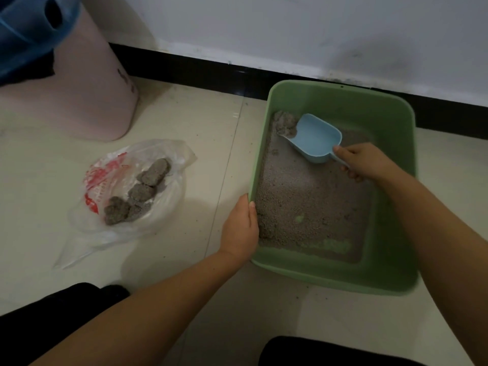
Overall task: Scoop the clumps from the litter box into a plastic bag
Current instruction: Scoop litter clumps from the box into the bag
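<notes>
A green litter box (396, 122) stands on the floor by the wall, with grey litter (311, 196) over its bottom. My right hand (361, 161) grips the handle of a light blue scoop (314, 137), whose front edge meets a grey clump (285, 124) in the box's far left corner. My left hand (239, 228) grips the box's left rim near the front corner. To the left, a clear plastic bag (124, 196) with red print lies open on the floor and holds several grey clumps (142, 191).
A pink bin (87, 83) with a blue bag liner stands at the back left. A black skirting board (200, 67) runs along the white wall behind the box. My dark-clothed knees (52, 320) fill the bottom edge. Beige floor tiles lie between bag and box.
</notes>
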A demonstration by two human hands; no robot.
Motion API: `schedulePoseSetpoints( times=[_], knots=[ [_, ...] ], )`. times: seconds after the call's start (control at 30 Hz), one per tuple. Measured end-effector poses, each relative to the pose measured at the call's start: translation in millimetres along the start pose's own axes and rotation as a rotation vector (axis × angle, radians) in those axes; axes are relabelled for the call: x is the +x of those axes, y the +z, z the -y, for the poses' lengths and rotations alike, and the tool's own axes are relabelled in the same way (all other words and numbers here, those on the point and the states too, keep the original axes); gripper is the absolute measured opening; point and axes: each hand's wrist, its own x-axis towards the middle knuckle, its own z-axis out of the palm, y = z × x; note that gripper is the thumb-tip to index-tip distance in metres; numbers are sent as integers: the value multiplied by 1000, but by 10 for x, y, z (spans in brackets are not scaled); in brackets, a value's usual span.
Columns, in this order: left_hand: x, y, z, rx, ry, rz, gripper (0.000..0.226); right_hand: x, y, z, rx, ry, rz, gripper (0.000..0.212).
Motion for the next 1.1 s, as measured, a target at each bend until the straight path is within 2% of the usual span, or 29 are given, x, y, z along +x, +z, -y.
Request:
schedulePoseSetpoints(
  times=[0.1, 0.2, 0.3, 0.43, 0.63, 0.83, 0.97, 1.1],
  knots=[
    [0, 1, 3, 3, -11, 10, 35, -8, 20, -67, 107, 60, 38, 37],
    [4, 0, 0, 9, -17, 18, 27, 20, 211, -71, 202, 53, -17, 40],
    [8, 5, 6, 12, -18, 20, 33, 27, 448, -36, 151, -65, -136, 44],
    [-1, 11, 16, -3, -6, 15, 32, -22, 509, -162, 108, -200, -179, 39],
    [3, 13, 18, 0, -6, 9, 36, 106, 587, -150, -5, -197, -196, 38],
    [9, 20, 12, -2, 16, -10, 41, 139, 706, -213, 77, -234, -252, 28],
    [1, 5, 1, -14, 7, -11, 41, 84, 685, -229, -57, -273, -342, 31],
    [5, 15, 7, 0, 8, -13, 41, 90, 635, -213, -359, -299, -417, 36]
  ],
)
